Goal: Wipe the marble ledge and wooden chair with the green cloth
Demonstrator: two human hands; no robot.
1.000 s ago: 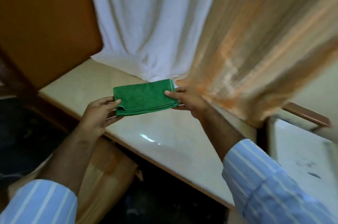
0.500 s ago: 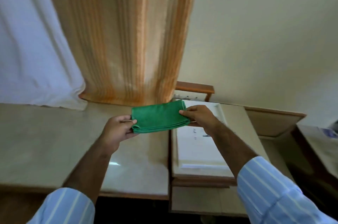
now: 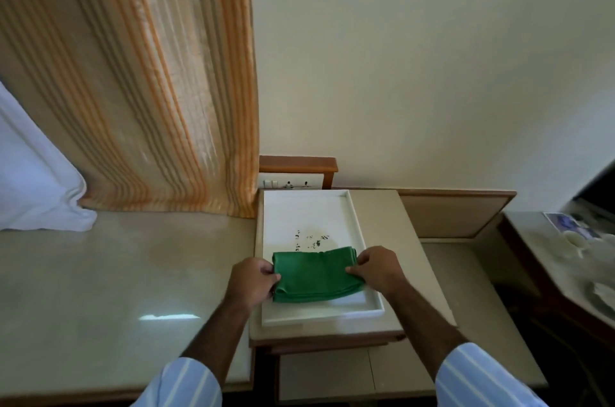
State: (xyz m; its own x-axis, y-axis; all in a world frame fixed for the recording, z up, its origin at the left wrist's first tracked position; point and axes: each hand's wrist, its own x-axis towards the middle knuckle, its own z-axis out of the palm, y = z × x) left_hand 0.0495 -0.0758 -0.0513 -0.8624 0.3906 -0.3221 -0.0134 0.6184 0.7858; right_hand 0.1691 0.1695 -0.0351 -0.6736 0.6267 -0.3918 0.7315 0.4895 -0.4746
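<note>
The folded green cloth [image 3: 314,275] is stretched between both hands, low over the near part of a white tray [image 3: 356,230]. My left hand [image 3: 251,283] pinches its left edge and my right hand [image 3: 377,268] pinches its right edge. The pale marble ledge [image 3: 116,273] spreads out to the left of the tray. Small dark and green specks lie on the tray just beyond the cloth. No wooden chair shows in this view.
An orange striped curtain [image 3: 149,90] and a white curtain [image 3: 30,187] hang down onto the ledge's back. A socket panel [image 3: 291,182] sits behind the tray. A lower shelf [image 3: 466,290] lies to the right, and a side table [image 3: 572,240] with cups stands at far right.
The view has swung right from the chair and white curtain to the tray. Both hands carried the cloth rightward and lowered it over the tray, still gripping its two edges.
</note>
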